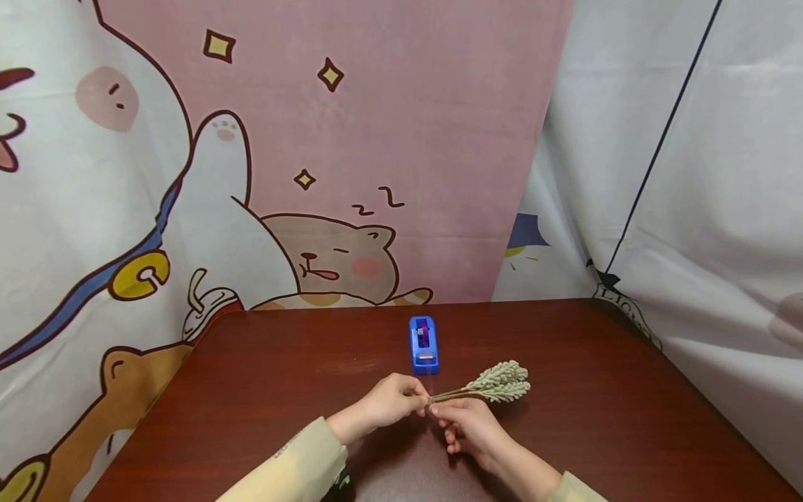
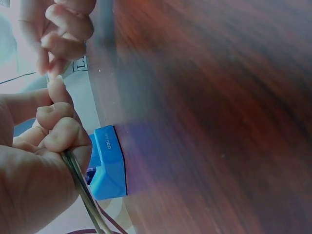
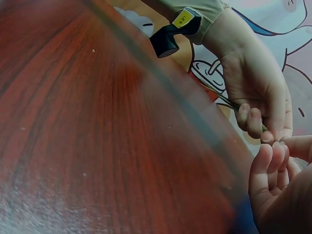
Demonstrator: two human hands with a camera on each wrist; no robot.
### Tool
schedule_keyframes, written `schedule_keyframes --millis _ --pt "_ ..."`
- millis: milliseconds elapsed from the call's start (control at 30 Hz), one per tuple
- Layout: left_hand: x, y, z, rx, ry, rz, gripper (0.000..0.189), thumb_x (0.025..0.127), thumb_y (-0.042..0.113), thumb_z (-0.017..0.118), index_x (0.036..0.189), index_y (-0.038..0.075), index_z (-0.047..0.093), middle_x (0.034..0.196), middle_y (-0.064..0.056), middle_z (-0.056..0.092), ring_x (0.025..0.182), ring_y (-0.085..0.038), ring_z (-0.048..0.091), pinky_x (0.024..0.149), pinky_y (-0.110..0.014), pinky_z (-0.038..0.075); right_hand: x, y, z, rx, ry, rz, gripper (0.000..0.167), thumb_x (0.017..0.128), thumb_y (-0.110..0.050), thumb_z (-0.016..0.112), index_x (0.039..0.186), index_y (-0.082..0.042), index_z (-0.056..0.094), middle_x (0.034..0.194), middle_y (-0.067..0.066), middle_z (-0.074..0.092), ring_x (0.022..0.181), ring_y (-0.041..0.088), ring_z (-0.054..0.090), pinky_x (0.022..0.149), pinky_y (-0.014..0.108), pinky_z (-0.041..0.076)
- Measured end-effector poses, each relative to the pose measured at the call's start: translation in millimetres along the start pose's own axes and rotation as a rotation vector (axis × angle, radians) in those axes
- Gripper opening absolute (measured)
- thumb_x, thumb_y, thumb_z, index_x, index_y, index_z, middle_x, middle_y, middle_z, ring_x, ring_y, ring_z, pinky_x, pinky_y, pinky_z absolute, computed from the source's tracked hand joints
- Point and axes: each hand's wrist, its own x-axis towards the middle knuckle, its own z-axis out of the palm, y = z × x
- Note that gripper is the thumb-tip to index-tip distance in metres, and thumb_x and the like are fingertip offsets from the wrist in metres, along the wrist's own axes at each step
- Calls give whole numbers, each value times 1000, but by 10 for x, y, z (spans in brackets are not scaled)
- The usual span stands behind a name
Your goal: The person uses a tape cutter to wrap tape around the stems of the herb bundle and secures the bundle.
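My left hand [image 1: 392, 399] grips the thin stems [image 2: 83, 190] of a bunch of pale green flower sprigs [image 1: 500, 382]. The flower heads point to the right, above my right hand [image 1: 473, 427]. Thumb and forefinger of the right hand pinch close beside the left fingertips, where a faint strip of clear tape [image 1: 429, 383] comes down from the blue tape dispenser [image 1: 424, 346]. The tape's end is hidden among the fingers. In the right wrist view the fingertips of both hands meet, and stems [image 3: 222, 98] show beside the left fingers.
The dispenser stands on the dark red-brown wooden table [image 1: 301, 390], just beyond the hands. Behind the table hangs a cartoon-printed cloth [image 1: 439, 139], with a white cloth [image 1: 709, 174] at the right. A black wrist device [image 3: 168, 41] sits by the left cuff.
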Motion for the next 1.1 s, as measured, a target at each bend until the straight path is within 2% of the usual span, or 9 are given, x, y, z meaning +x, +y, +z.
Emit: schedule_keyframes --millis 233,433,667,900,1100 --pt "-12 10 -20 -26 8 -18 11 87 11 65 79 5 70 65 0 62 54 -7 46 49 -22 35 34 42 17 51 12 18 32 89 -17 67 109 8 65 70 -1 50 50 4 46 48 22 48" --pt "-1 4 -40 -30 10 -27 12 85 11 66 78 3 71 65 -5 63 53 -8 46 49 -23 36 88 82 28 69 38 8 28 88 -15 67 106 6 66 68 -2 48 50 4 45 48 22 47" --pt "16 9 -73 -19 -25 -37 14 86 14 67 78 3 71 64 -4 62 52 -9 45 49 -25 35 146 125 50 88 103 -16 22 87 -11 66 103 4 68 64 -3 46 48 4 44 47 23 46" --pt "21 1 -92 -14 -50 -26 16 87 14 67 78 2 72 64 -6 63 51 -9 44 49 -24 36 185 145 79 95 174 -24 9 86 -7 67 92 -1 68 58 -3 44 45 6 43 44 23 44" --pt "31 4 -101 -22 -75 -22 17 88 13 67 79 -1 71 67 -15 63 50 -10 42 48 -24 34 186 132 98 92 199 -30 15 84 -6 67 98 2 70 54 -4 43 44 6 43 43 21 43"
